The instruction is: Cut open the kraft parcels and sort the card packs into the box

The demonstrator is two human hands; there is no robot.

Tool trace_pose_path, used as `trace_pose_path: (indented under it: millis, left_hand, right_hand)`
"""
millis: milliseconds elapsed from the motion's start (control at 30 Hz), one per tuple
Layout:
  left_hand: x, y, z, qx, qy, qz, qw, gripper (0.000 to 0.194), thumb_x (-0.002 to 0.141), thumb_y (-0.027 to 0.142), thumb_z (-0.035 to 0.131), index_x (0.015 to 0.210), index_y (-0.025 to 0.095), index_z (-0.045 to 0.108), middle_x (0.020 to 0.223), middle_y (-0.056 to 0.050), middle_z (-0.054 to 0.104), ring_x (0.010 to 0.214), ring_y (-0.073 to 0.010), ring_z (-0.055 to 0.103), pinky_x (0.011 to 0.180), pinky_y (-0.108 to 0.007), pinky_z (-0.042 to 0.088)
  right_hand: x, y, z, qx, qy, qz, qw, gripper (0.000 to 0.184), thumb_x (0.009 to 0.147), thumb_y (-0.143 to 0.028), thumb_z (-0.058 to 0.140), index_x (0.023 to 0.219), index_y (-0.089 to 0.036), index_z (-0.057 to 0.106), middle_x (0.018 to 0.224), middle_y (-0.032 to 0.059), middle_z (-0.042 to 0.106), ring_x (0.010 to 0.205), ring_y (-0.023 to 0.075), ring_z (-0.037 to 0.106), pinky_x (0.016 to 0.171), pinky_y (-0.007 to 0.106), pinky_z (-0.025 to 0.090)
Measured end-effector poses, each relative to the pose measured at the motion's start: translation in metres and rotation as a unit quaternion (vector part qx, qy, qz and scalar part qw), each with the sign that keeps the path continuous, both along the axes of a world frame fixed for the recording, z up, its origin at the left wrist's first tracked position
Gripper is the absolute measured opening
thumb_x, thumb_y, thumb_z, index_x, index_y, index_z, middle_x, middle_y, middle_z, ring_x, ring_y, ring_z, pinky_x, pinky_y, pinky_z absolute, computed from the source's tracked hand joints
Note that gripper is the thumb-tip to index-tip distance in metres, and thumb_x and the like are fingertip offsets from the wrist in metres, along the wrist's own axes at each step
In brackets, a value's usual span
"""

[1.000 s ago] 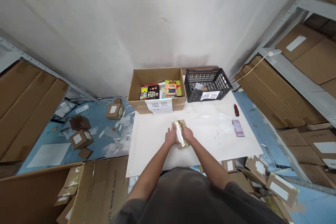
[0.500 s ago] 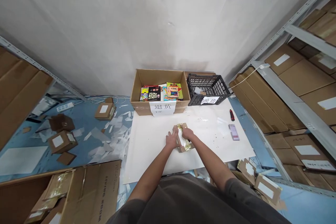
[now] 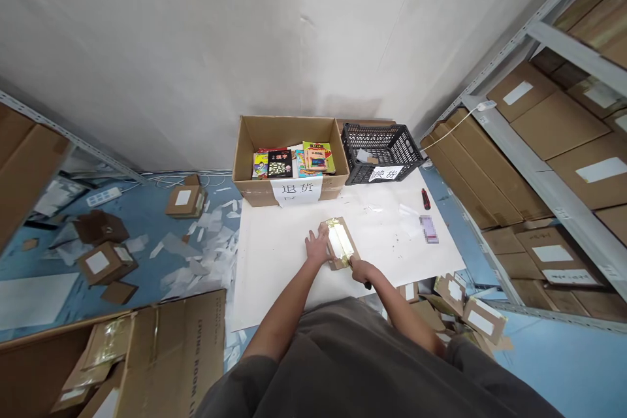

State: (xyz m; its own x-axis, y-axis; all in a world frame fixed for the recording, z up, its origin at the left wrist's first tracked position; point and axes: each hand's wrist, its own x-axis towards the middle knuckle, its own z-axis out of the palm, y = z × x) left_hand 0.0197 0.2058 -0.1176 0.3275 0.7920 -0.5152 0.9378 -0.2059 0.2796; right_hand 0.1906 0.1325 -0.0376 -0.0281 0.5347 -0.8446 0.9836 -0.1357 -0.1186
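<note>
On the white tabletop (image 3: 274, 274) lies a small flat cardboard box (image 3: 343, 241) with a white label and shiny clear tape. My left hand (image 3: 317, 247) presses against the box's left side, fingers spread, partly over its edge. At the near right corner, my right hand (image 3: 361, 269) is closed around a black-handled box cutter (image 3: 368, 285). Only the end of its handle shows plainly; the blade is too small to make out at the tape. A red and black cutter (image 3: 426, 199) and a blurred purple item (image 3: 429, 229) lie farther right.
Behind stands a large carton (image 3: 255, 192) of books, beside a black plastic crate (image 3: 385, 150) with scraps inside. Paper scraps (image 3: 210, 241) and small boxes (image 3: 105, 261) litter the left floor. An open carton (image 3: 191, 353) stands near left; shelves (image 3: 563, 176) of cartons line the right.
My right hand has moved from the box's upper part down to its near right corner with the box cutter, uncovering the label. My left hand stays at the left side. The view has shifted slightly.
</note>
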Motion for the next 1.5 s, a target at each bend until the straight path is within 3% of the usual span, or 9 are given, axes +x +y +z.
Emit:
trace_pose_path:
  millis: [167,300,467,600,733,933,1067,1300,1500]
  left_hand:
    - [0.004,0.001,0.006,-0.005,0.015,0.001,1.000,0.140,0.055,0.071,0.082,0.166,0.032,0.006,0.175,-0.006,0.007,0.154,-0.0497,0.009,0.115,-0.056,0.032]
    - [0.017,-0.009,0.010,0.011,0.036,0.007,0.999,0.138,0.057,0.072,0.081,0.166,0.024,0.013,0.173,-0.012,0.015,0.155,-0.0464,0.012,0.116,-0.052,0.032]
    - [0.038,-0.033,0.012,0.092,0.064,0.028,0.993,0.124,0.068,0.070,0.076,0.165,0.020,0.019,0.168,-0.021,0.024,0.156,-0.0464,0.008,0.122,-0.062,0.014]
    - [0.044,-0.035,0.013,0.077,-0.043,-0.120,0.989,0.076,0.085,0.052,0.065,0.154,0.029,0.044,0.164,-0.011,0.037,0.156,-0.0384,0.017,0.122,-0.054,0.023]
    - [0.049,-0.025,0.018,0.048,-0.088,-0.211,0.972,0.066,0.079,0.041,0.071,0.142,0.031,0.056,0.147,-0.009,0.053,0.148,-0.0360,0.032,0.119,-0.049,0.029]
    - [0.048,-0.035,0.018,0.061,-0.032,-0.156,0.985,0.059,0.072,0.036,0.081,0.128,0.024,0.066,0.135,-0.015,0.055,0.135,-0.0381,0.041,0.116,-0.050,0.031]
    - [0.041,-0.053,0.010,0.079,-0.008,-0.092,0.993,0.056,0.077,0.032,0.080,0.129,0.027,0.062,0.157,-0.011,0.043,0.149,-0.0350,0.032,0.119,-0.048,0.030]
    - [0.048,-0.051,0.013,0.049,0.023,-0.065,0.996,0.063,0.069,0.035,0.087,0.126,0.025,0.061,0.161,-0.012,0.043,0.149,-0.0343,0.037,0.117,-0.046,0.033]
    - [0.051,-0.050,0.017,0.057,0.026,-0.052,0.997,0.065,0.068,0.036,0.087,0.126,0.023,0.062,0.160,-0.014,0.045,0.147,-0.0353,0.041,0.113,-0.046,0.037]
  right_hand:
    - [0.019,-0.009,0.012,-0.002,0.020,0.005,1.000,0.063,0.080,-0.008,0.066,0.141,-0.019,0.051,0.110,0.0180,0.074,0.091,0.0309,0.074,0.067,0.032,0.054]
    - [0.052,-0.011,0.009,0.136,0.023,-0.062,0.989,0.063,0.097,-0.019,0.053,0.156,-0.029,0.034,0.111,0.0129,0.075,0.094,0.0277,0.074,0.074,0.031,0.051]
    - [0.074,-0.001,-0.031,0.196,0.017,-0.228,0.954,0.087,0.100,-0.057,0.048,0.165,-0.018,0.005,0.124,0.0169,0.071,0.111,0.0297,0.070,0.084,0.033,0.050]
    - [0.075,0.009,-0.063,0.162,0.037,-0.272,0.948,0.103,0.091,-0.067,0.058,0.164,-0.014,0.007,0.135,0.0199,0.066,0.121,0.0308,0.066,0.090,0.035,0.051]
    - [0.078,0.015,-0.076,0.170,0.039,-0.251,0.952,0.101,0.091,-0.064,0.059,0.163,-0.015,0.008,0.134,0.0192,0.066,0.121,0.0303,0.067,0.092,0.036,0.051]
    - [0.063,0.036,-0.077,0.179,0.055,-0.220,0.958,0.102,0.089,-0.059,0.065,0.164,-0.020,0.008,0.124,0.0148,0.071,0.115,0.0290,0.069,0.087,0.033,0.050]
    - [0.054,0.048,-0.078,0.185,0.079,-0.192,0.960,0.107,0.084,-0.057,0.073,0.163,-0.021,0.010,0.126,0.0143,0.070,0.116,0.0290,0.068,0.086,0.031,0.049]
    - [0.101,0.008,-0.074,0.191,0.188,-0.131,0.955,0.047,0.109,-0.053,0.025,0.143,-0.025,0.044,0.098,0.0035,0.075,0.083,0.0187,0.072,0.076,0.024,0.046]
    - [0.122,-0.010,-0.065,0.133,0.144,-0.011,0.980,0.034,0.106,-0.051,0.041,0.122,-0.029,0.063,0.105,0.0038,0.075,0.092,0.0203,0.071,0.073,0.024,0.042]
